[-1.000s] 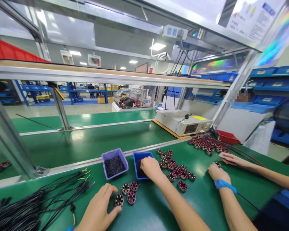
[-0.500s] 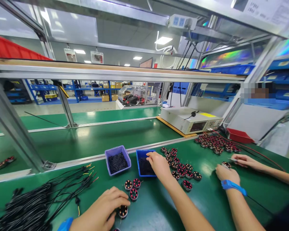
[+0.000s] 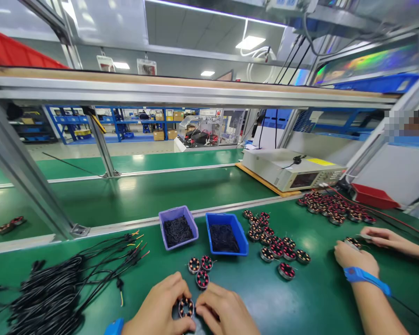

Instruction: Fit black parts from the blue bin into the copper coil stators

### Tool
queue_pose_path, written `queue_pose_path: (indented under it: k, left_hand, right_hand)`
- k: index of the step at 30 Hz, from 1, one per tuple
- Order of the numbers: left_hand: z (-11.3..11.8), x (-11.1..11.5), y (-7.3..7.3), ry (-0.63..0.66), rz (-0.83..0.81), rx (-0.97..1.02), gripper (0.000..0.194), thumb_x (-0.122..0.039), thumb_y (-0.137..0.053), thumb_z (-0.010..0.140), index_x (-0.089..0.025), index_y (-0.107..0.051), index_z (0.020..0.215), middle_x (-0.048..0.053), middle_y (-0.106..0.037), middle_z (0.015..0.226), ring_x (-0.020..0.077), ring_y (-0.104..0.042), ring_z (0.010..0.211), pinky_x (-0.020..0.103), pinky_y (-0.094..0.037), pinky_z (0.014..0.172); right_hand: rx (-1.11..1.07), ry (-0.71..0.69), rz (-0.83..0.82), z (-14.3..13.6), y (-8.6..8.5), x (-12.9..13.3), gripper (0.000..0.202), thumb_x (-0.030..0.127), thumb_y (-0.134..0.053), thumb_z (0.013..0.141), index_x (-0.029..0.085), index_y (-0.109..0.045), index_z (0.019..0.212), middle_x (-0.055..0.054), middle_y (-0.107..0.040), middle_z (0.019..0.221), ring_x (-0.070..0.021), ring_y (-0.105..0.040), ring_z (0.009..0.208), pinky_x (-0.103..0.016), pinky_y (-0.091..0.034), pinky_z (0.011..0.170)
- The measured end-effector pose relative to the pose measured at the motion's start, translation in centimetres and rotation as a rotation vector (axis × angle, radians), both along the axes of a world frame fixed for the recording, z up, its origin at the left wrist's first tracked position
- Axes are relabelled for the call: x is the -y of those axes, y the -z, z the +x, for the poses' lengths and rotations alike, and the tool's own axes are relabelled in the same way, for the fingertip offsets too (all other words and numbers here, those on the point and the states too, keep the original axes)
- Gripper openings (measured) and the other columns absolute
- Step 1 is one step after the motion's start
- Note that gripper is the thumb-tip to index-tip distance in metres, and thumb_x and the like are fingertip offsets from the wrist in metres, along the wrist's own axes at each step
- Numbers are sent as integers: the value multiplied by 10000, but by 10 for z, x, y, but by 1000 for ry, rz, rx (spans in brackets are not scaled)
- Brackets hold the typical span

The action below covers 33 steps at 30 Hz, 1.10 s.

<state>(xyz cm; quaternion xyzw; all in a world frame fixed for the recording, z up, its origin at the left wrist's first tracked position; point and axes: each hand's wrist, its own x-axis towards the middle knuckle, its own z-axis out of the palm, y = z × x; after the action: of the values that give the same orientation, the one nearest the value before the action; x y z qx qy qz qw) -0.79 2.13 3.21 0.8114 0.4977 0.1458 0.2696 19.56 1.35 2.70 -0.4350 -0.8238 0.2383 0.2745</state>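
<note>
Between the thumb and fingers of my left hand (image 3: 158, 304) is a small round motor stator (image 3: 186, 307) with copper-coloured windings. Close by its right side, my right hand (image 3: 226, 309) has its fingers curled together; whatever they pinch, if anything, is too small to make out. Just beyond my hands lie three loose stators, the nearest a red-wound stator (image 3: 202, 279). Farther back a blue bin (image 3: 243, 242) and a purple bin (image 3: 163, 232) contain short black pieces like tubing. A blue band (image 3: 114, 327) circles my left wrist.
Black cables (image 3: 49, 291) with bared coloured ends are heaped at left. Several stators (image 3: 277, 249) cluster right of the bins, with a larger pile (image 3: 335, 207) near a bench instrument (image 3: 289, 170). At right, a co-worker's hands (image 3: 356, 258) hold a stator. A metal post (image 3: 28, 172) rises at left.
My right hand has come back from the blue bin to beside the stator at my left hand. The view has shifted, so the bench things sit farther right.
</note>
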Motion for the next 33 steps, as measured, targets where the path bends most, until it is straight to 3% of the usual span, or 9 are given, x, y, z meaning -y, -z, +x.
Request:
queue_pose_path:
  k: [2, 5, 8, 12, 22, 29, 33]
  left_hand:
    - [0, 0, -1, -6, -13, 5, 314, -244, -855, 686, -225, -633, 908, -5, -629, 941, 213, -597, 875, 267, -432, 753]
    - [2, 1, 0, -26, -52, -34, 363, -233, -875, 655, -221, -623, 916, -1, -637, 949, 220, -597, 876, 272, -427, 752]
    - [4, 3, 0, -26, -61, -76, 389, -289, -898, 639, -218, -597, 874, -9, -642, 913, 215, -593, 844, 269, -418, 724]
    - [6, 7, -3, -38, -48, -54, 408, -335, -905, 649, -221, -579, 865, -20, -648, 892, 209, -590, 823, 275, -411, 726]
    - [4, 12, -7, -44, -37, -22, 397, -328, -908, 682, -213, -589, 888, -3, -650, 910, 225, -586, 828, 304, -403, 748]
    - [5, 12, -9, -43, -44, -11, 392, -316, -903, 688, -209, -583, 887, 0, -644, 925, 226, -582, 842, 306, -397, 757]
    - [6, 13, -10, -69, -51, -20, 402, -306, -912, 674, -200, -584, 881, 7, -643, 922, 237, -584, 844, 315, -398, 764]
  right_hand:
    - [-122, 40, -49, -1, 3, -2, 210, 176, -557, 898, 240, -719, 780, -8, -697, 770, -173, -676, 701, -227, -480, 639]
    - [-381, 169, -242, 0, 15, -3, 237, 378, -584, 926, 227, -742, 834, -23, -664, 776, -171, -642, 626, -228, -489, 537]
    - [-619, 249, -463, 1, 32, 0, 415, 602, -677, 845, 206, -765, 934, -26, -655, 735, -170, -621, 566, -239, -506, 494]
    - [-696, 367, -470, -7, 38, 5, 545, 730, -751, 704, 198, -795, 817, -31, -661, 626, -191, -619, 565, -282, -547, 561]
    - [-677, 395, -504, -15, 16, 5, 410, 612, -808, 695, 211, -811, 783, -19, -677, 639, -171, -592, 564, -272, -525, 584]
    - [-692, 357, -546, -16, 19, 8, 358, 560, -811, 724, 211, -801, 803, -9, -674, 645, -169, -597, 583, -269, -522, 612]
    - [-714, 372, -523, -15, 27, 5, 418, 614, -809, 708, 206, -797, 797, -12, -672, 635, -169, -599, 571, -269, -523, 596]
